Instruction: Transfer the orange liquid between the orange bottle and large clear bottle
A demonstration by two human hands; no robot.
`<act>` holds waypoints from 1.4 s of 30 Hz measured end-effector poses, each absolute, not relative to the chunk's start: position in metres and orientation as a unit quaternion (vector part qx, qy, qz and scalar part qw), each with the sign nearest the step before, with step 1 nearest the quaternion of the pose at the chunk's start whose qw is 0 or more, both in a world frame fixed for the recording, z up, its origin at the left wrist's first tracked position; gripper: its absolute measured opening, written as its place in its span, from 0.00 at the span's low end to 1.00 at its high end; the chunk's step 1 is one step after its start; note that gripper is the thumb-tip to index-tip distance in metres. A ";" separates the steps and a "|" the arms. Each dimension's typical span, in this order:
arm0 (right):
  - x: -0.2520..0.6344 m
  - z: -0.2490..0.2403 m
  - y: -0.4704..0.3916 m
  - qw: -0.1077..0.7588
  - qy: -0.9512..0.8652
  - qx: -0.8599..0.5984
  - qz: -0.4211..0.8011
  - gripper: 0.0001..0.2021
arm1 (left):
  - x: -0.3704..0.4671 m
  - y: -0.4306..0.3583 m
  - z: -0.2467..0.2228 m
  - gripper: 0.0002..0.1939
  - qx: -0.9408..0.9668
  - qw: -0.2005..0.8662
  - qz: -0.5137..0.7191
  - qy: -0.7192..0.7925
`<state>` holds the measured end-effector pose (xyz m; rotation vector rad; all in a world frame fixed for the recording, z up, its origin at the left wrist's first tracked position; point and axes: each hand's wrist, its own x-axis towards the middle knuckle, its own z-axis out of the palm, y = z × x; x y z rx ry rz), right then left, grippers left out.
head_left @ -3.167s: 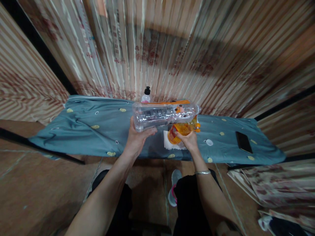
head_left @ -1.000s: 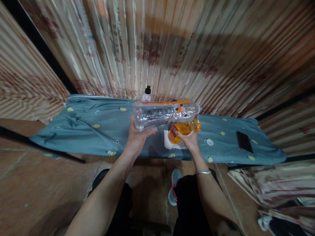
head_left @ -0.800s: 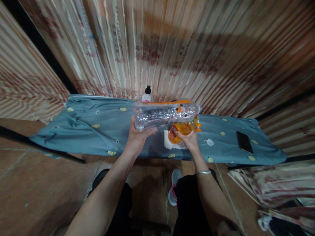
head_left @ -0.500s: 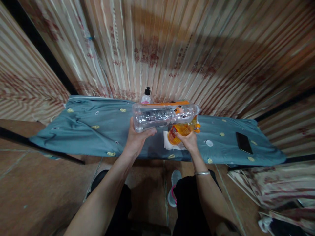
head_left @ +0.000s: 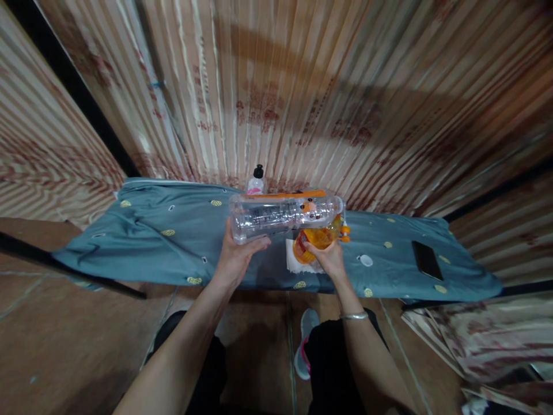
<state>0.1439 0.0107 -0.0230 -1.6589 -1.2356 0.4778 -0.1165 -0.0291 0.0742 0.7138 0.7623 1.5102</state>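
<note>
My left hand (head_left: 237, 256) is closed around the base end of a large clear plastic bottle (head_left: 272, 216) with an orange label strip. The bottle lies nearly level in the air, its neck pointing right. My right hand (head_left: 330, 258) grips a smaller bottle of orange-yellow liquid (head_left: 317, 239) with a red label, tilted toward the upper right. Its top end meets the neck of the clear bottle, but the exact contact is hidden. An orange cap-like piece (head_left: 345, 233) shows beside that end. Under the smaller bottle lies a white tissue (head_left: 298, 264).
A blue-green patterned cloth (head_left: 151, 253) covers the narrow bench. Behind the clear bottle stands a small bottle with a black top (head_left: 258, 180). A black phone (head_left: 427, 259) and a small white disc (head_left: 366, 260) lie to the right. A striped curtain (head_left: 268, 86) hangs behind.
The whole scene sits slightly lower in view as the head tilts up a little. Both hands keep their hold, and the two bottles stay nearly in the same position to each other.
</note>
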 end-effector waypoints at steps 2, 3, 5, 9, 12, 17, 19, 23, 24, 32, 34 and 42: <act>0.143 -0.023 0.010 0.486 -0.506 -0.685 0.197 0.29 | -0.117 -0.029 0.074 0.37 0.307 0.606 0.655 0.331; 0.143 -0.023 0.010 0.484 -0.504 -0.688 0.196 0.29 | -0.117 -0.029 0.074 0.37 0.306 0.606 0.656 0.331; 0.142 -0.023 0.010 0.481 -0.501 -0.694 0.192 0.29 | -0.118 -0.029 0.074 0.37 0.305 0.607 0.654 0.334; 0.140 -0.022 0.009 0.480 -0.502 -0.689 0.208 0.28 | -0.118 -0.029 0.073 0.37 0.302 0.606 0.650 0.345; 0.140 -0.021 0.008 0.481 -0.504 -0.686 0.209 0.28 | -0.117 -0.029 0.074 0.42 0.289 0.610 0.647 0.356; 0.139 -0.020 0.006 0.463 -0.503 -0.705 0.189 0.27 | -0.116 -0.031 0.077 0.47 0.275 0.609 0.650 0.362; 0.139 -0.021 0.005 0.452 -0.505 -0.712 0.184 0.27 | -0.117 -0.033 0.078 0.48 0.272 0.609 0.650 0.364; 0.140 -0.023 0.004 0.429 -0.509 -0.726 0.174 0.27 | -0.118 -0.034 0.079 0.50 0.269 0.607 0.651 0.367; 0.140 -0.023 0.004 0.428 -0.511 -0.726 0.171 0.28 | -0.118 -0.034 0.079 0.51 0.267 0.606 0.653 0.368; 0.141 -0.021 0.004 0.417 -0.521 -0.728 0.156 0.29 | -0.119 -0.034 0.076 0.53 0.260 0.611 0.649 0.371; 0.141 -0.020 0.004 0.411 -0.521 -0.731 0.158 0.27 | -0.119 -0.034 0.075 0.53 0.259 0.611 0.652 0.368; 0.141 -0.023 0.005 0.426 -0.519 -0.722 0.166 0.28 | -0.119 -0.035 0.078 0.53 0.263 0.610 0.649 0.371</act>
